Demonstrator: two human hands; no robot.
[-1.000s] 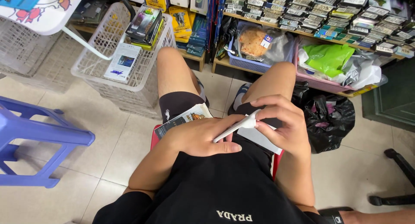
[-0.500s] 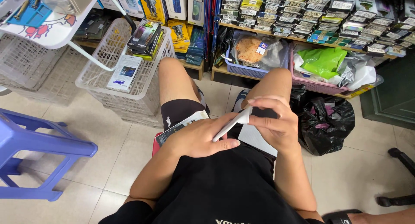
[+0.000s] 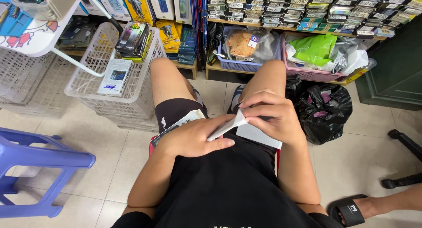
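On my lap, seated over the tiled floor, everything below is listed from big to small.

Shelves (image 3: 307, 17): along the far wall, packed with small boxed goods in rows.

White basket (image 3: 127, 91): standing on the floor just beside my left knee, with a few boxes inside.

Blue stool (image 3: 39, 162): on the floor to my left, well apart from my hands.

Black bag (image 3: 325, 109): slumped on the floor beside my right knee, below a pink tray of plastic bags.

Other person's foot (image 3: 356, 208): in a black slide sandal, at the lower right, not mine.

My left hand (image 3: 193, 138): palm down over my lap, its grip closed on the near end of the flat white packet, thumb underneath.

My right hand (image 3: 274, 118): fingers curled, its grip pinching the far end of the same packet.

Flat white packet (image 3: 226, 126): held edge-on between both hands above my shorts, tilted up toward the right hand.

White sheet (image 3: 257, 134): lying on my right thigh, under the right hand.
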